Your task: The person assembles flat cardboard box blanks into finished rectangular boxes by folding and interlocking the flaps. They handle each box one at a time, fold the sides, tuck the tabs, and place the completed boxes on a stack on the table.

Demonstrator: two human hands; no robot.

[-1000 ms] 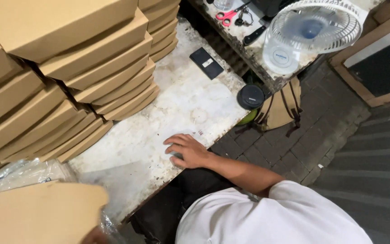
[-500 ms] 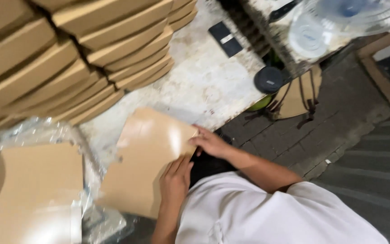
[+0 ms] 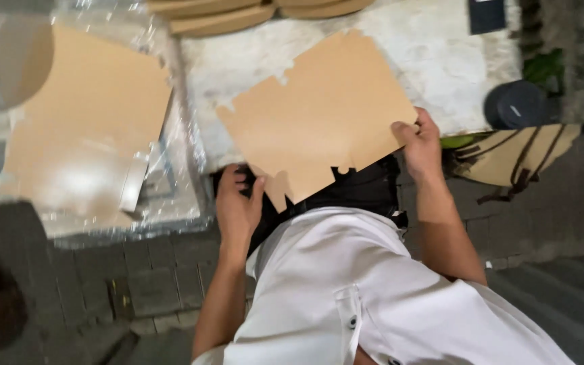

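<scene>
Over the table (image 3: pixel 441 61), a flat cardboard blank (image 3: pixel 319 115) is pinched by left hand (image 3: pixel 238 203) and right hand (image 3: pixel 422 145); its notched tabs could be torn by careless folding.

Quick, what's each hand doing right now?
Left hand: shut on the flat cardboard sheet, near edge.
Right hand: shut on its right edge.

Plastic-wrapped stack of flat brown cardboard sheets (image 3: pixel 82 128) on the left, black round lid (image 3: pixel 514 105) at the pale desk (image 3: pixel 434 61) edge.

Small packing workshop indicated: flat die-cut cardboard blank (image 3: pixel 319 115) laid on worn white surface (image 3: pixel 441 61), plastic-wrapped blank bundle (image 3: pixel 82 128) alongside, folded boxes (image 3: pixel 251 13) stacked behind, brick-paved floor (image 3: pixel 150 284).
</scene>
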